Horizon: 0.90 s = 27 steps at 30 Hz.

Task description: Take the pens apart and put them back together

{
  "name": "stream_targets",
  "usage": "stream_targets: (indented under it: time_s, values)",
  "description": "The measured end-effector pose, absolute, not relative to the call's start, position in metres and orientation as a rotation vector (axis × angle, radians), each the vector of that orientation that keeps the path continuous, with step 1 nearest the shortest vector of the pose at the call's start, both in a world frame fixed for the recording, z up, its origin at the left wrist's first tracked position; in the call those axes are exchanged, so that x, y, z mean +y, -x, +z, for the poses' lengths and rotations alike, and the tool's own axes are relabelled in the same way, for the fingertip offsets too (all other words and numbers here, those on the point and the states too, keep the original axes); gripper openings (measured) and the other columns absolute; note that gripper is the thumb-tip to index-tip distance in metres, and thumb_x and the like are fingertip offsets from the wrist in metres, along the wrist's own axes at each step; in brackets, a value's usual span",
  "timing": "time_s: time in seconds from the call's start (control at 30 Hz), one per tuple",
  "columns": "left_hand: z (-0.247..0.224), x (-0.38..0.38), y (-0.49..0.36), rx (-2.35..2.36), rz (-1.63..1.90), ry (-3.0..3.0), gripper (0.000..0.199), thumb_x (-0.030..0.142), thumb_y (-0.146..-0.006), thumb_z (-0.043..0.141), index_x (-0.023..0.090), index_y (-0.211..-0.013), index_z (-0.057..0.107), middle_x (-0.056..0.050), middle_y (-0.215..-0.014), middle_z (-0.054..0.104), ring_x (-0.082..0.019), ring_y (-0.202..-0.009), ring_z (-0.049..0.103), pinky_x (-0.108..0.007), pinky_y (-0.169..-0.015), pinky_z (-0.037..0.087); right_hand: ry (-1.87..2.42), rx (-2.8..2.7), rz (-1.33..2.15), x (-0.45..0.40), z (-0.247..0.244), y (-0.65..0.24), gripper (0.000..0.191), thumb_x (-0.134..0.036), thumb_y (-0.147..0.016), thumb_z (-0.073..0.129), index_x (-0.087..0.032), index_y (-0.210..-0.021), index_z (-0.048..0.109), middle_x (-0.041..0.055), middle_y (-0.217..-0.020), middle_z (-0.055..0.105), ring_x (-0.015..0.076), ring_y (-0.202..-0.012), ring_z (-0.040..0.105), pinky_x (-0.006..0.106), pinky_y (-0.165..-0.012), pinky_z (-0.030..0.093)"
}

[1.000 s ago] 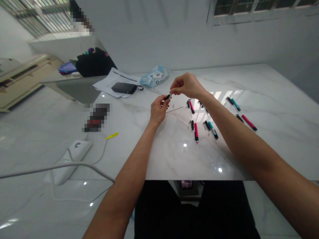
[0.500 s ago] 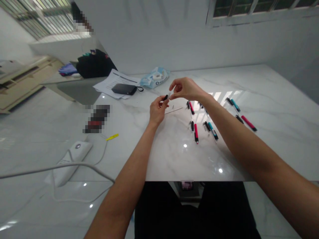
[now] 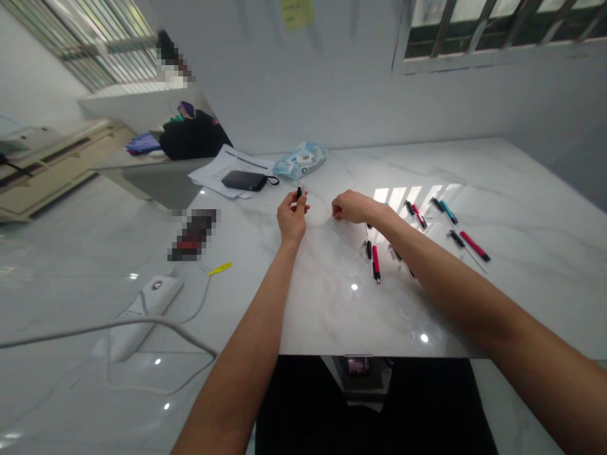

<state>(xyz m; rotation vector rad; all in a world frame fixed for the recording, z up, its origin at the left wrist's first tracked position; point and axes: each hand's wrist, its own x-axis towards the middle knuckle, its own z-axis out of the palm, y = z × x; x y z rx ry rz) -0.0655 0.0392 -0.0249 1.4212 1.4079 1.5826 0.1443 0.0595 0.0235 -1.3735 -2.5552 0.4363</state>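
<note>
The worktop [image 3: 322, 316] looks smooth, glossy and marble-like; pens [image 3: 473, 245], plastic; packet [image 3: 300, 162], crinkled plastic; sheets [image 3: 208, 176], paper.

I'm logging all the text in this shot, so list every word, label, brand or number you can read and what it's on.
No text is legible.
Yellow note on the wall: faint marks, too blurred.
Papers: printed lines, too small.
Blue-and-white packet: print and a round mark, too blurred.
White device: faint lines, unreadable.
Pen barrels: too small to tell.
</note>
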Motion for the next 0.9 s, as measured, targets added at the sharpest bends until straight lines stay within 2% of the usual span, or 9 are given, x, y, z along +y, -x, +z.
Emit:
stream_targets:
  time_s: [0.17,0.27,0.47,0.63,0.73,0.9]
  values:
    - [-0.03,0.045,0.073,1.447,1.619,-1.308,0.023,0.037,-0.097,0.07,0.021,-0.112,0.077,-0.005,-0.1,0.078,-0.012,-0.074,0.071,-0.024,-0.071,0.056,1.222,-2.257,0.576,0.066,0.041,-0.16,0.027,-0.006,-0.093,0.068,-0.022,-0.105,0.085,0.0074,-0.1,0.085,0.0198,-0.084,0.073,0.031,-0.078,0.051]
    - [-0.032,0.044,0.07,1.452,1.569,-1.408,0.02,0.031,-0.093,0.071,0.021,-0.108,0.08,-0.005,-0.099,0.08,-0.013,-0.076,0.069,-0.025,-0.074,0.054,1.108,-2.022,0.769,0.072,0.048,-0.164,0.021,-0.013,-0.092,0.066,-0.02,-0.099,0.085,0.0051,-0.093,0.083,0.0167,-0.078,0.071,0.029,-0.077,0.053]
    - [-0.032,0.036,0.061,1.465,1.454,-1.543,0.025,0.038,-0.089,0.076,0.022,-0.107,0.084,-0.007,-0.106,0.084,-0.019,-0.085,0.072,-0.029,-0.077,0.054,1.034,-1.658,0.971,0.071,0.056,-0.152,0.012,-0.027,-0.083,0.083,-0.019,-0.092,0.082,0.0057,-0.088,0.083,0.0164,-0.076,0.073,0.029,-0.076,0.058]
    - [-0.033,0.035,0.059,1.431,1.403,-1.523,0.027,0.038,-0.085,0.079,0.021,-0.105,0.085,-0.007,-0.105,0.085,-0.019,-0.084,0.073,-0.03,-0.077,0.054,0.996,-1.581,1.013,0.065,0.061,-0.147,0.03,-0.05,-0.097,0.077,-0.021,-0.091,0.08,0.0013,-0.079,0.075,0.0122,-0.063,0.059,0.026,-0.06,0.047]
    - [-0.032,0.034,0.058,1.406,1.397,-1.523,0.028,0.039,-0.085,0.08,0.02,-0.105,0.085,-0.008,-0.106,0.085,-0.019,-0.084,0.073,-0.03,-0.077,0.055,0.931,-1.567,1.038,0.064,0.062,-0.145,0.03,-0.05,-0.097,0.077,-0.02,-0.091,0.08,0.0009,-0.077,0.072,0.0116,-0.063,0.055,0.026,-0.061,0.047]
    - [-0.028,0.03,0.056,1.367,1.375,-1.526,0.026,0.039,-0.085,0.081,0.021,-0.103,0.085,-0.008,-0.106,0.085,-0.019,-0.083,0.073,-0.029,-0.074,0.056,0.931,-1.594,1.03,0.063,0.057,-0.141,0.03,-0.051,-0.096,0.078,-0.022,-0.09,0.081,0.0016,-0.081,0.075,0.0133,-0.069,0.06,0.027,-0.068,0.052]
